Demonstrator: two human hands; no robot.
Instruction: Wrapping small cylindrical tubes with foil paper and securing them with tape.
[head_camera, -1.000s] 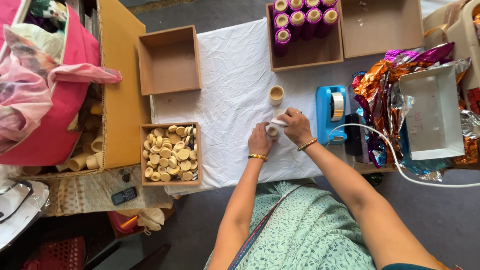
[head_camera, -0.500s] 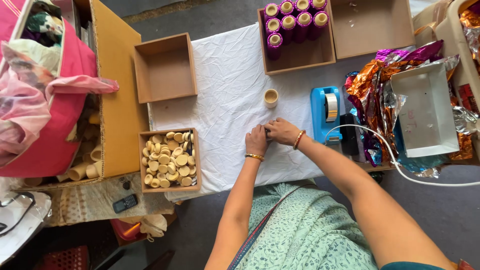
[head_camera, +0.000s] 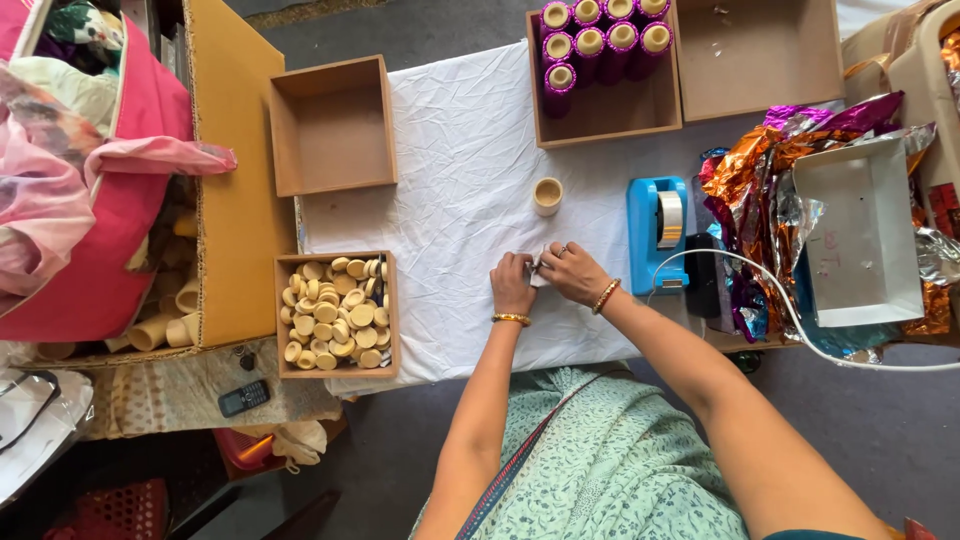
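My left hand (head_camera: 512, 283) and my right hand (head_camera: 574, 272) meet over the white cloth (head_camera: 460, 150) near the table's front edge. Between their fingertips they pinch a small pale piece (head_camera: 537, 270); most of it is hidden by the fingers. A short cream tube (head_camera: 547, 196) stands upright on the cloth just beyond the hands. A blue tape dispenser (head_camera: 657, 230) sits close to the right of my right hand. A small brown box of several cream caps (head_camera: 335, 313) lies to the left of my left hand.
An empty brown box (head_camera: 333, 125) sits at the back left. A box with purple-wrapped tubes (head_camera: 600, 70) stands at the back, an empty one (head_camera: 760, 55) beside it. Shiny foil sheets (head_camera: 760, 170), a white tray (head_camera: 860, 230) and a white cable (head_camera: 800, 320) crowd the right.
Both hands have drawn back a little toward me and closed in on the small pale piece. The view has shifted slightly.
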